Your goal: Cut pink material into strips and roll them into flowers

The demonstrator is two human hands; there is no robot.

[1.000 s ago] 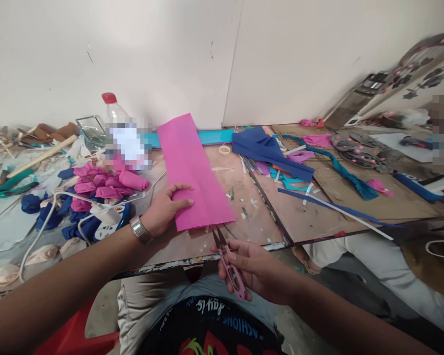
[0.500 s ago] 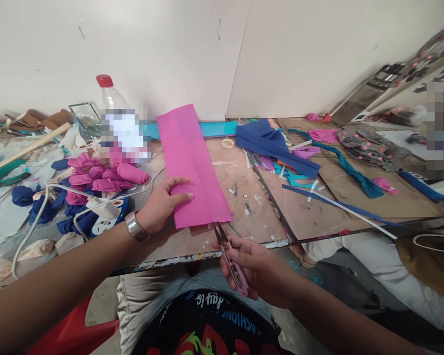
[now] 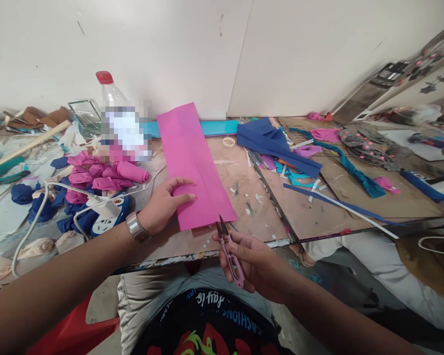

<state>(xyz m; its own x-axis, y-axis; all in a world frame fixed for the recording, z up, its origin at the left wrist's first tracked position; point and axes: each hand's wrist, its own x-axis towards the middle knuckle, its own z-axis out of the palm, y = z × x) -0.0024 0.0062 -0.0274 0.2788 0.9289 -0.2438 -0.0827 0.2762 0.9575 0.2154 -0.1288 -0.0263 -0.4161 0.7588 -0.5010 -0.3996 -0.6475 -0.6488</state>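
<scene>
A long pink sheet of crepe paper lies across the brown board in front of me, its far end reaching over a light blue strip. At its left edge my left hand has the paper, thumb and forefinger on top; the other fingers are hidden. My right hand is closed round pink-handled thread snips at the table's front edge. Their dark blades are apart and point at the paper's near edge, one tip overlapping it in view. Whether the blades touch the paper I cannot tell.
Rolled pink paper pieces and a power strip with a white cable lie left. Behind stand a red-capped bottle and a lit phone. Right are folded dark blue paper, a tape ring and a white stick.
The paper's near end has shifted slightly right. The snips have risen a little, bringing a blade tip over the near edge. My left hand keeps its hold.
</scene>
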